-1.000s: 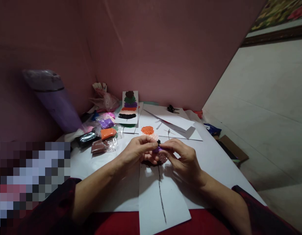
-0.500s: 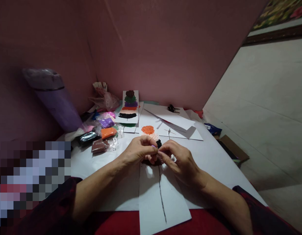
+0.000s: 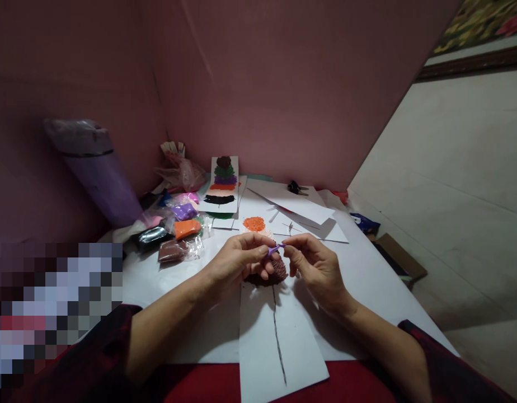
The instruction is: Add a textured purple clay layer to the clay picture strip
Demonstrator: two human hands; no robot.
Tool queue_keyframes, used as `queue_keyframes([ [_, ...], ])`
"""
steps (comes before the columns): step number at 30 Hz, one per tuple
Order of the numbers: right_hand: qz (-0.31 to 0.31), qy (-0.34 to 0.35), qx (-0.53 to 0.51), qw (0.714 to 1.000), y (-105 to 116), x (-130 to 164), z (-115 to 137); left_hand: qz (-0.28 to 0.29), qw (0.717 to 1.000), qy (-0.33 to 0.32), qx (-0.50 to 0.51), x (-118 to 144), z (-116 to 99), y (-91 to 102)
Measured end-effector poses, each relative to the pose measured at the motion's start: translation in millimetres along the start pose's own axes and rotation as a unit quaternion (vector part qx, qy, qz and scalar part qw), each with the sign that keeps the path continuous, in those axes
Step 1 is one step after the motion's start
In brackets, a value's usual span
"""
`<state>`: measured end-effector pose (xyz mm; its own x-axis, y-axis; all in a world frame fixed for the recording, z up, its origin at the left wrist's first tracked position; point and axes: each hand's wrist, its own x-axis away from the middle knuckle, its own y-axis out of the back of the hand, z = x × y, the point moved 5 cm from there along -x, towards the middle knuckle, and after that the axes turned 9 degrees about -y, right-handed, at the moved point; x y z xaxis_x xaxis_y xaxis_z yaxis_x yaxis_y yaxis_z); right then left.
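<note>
My left hand (image 3: 245, 257) pinches a small piece of purple modelling clay (image 3: 274, 250) between thumb and fingers. The clay is drawn out thin toward my right hand (image 3: 313, 266), whose thumb and forefinger close on its other end. Both hands are held over a white sheet (image 3: 261, 341) with a dark line drawn down it. On that sheet, partly hidden by my left hand, lies a textured brown clay shape (image 3: 277, 271). Beyond it are a pale peach patch, mostly covered by my hands, and an orange clay patch (image 3: 254, 224).
Clear packets of coloured clay, including orange clay (image 3: 187, 228) and brown clay (image 3: 173, 251), lie at the left. A card with coloured bands (image 3: 219, 206) rests behind them. Keys (image 3: 297, 187) and a folded white paper (image 3: 292, 204) are at the back. A purple roll (image 3: 103, 179) leans at the wall.
My right hand has moved slightly right, away from my left. The purple clay, barely visible between the fingers before, now shows stretched between both hands.
</note>
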<state>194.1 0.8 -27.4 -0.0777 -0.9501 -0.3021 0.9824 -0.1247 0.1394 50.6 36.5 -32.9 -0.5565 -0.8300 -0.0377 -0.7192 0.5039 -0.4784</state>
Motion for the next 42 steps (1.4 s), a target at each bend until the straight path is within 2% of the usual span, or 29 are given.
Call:
queue_keyframes([
  [5,0.044,0.036,0.068,0.996,-3.1,2.1,0.4,0.004,1.000,-0.006,-0.020,-0.4,0.5,-0.3],
  [11,0.028,0.098,0.124,0.987,-6.0,5.0,13.0,0.024,0.996,-0.003,-0.090,1.5,2.4,-2.5],
  [13,0.010,0.073,0.104,0.992,-4.3,4.0,13.3,0.019,0.995,0.003,-0.093,1.8,2.4,-3.2],
  [15,-0.038,0.029,0.052,0.997,2.4,1.7,11.4,0.001,0.997,0.007,-0.071,1.3,1.9,-2.1],
  [17,-0.093,-0.003,-0.012,0.996,10.7,-0.7,9.2,-0.013,0.999,0.003,-0.039,0.4,1.2,-0.7],
  [19,-0.115,-0.021,-0.073,0.990,15.4,-3.3,6.7,-0.019,1.000,0.003,-0.012,0.0,1.3,0.5],
  [22,-0.077,-0.065,-0.141,0.985,12.9,-7.1,0.9,-0.020,1.000,0.010,0.000,1.0,1.8,0.2],
  [27,-0.006,-0.158,-0.188,0.969,1.5,-8.2,-8.2,-0.036,0.998,-0.005,-0.053,1.8,-1.7,-1.0],
  [30,0.000,-0.184,-0.208,0.961,-0.6,-9.0,-10.0,-0.052,0.997,0.007,-0.048,1.4,-0.9,0.1],
  [37,0.011,-0.224,-0.209,0.952,-1.5,-8.7,-11.0,-0.022,1.000,0.003,-0.008,0.4,1.1,0.6],
  [42,0.008,-0.244,-0.241,0.939,-1.5,-9.1,-11.8,-0.045,0.999,0.000,-0.023,0.2,1.0,4.5],
])
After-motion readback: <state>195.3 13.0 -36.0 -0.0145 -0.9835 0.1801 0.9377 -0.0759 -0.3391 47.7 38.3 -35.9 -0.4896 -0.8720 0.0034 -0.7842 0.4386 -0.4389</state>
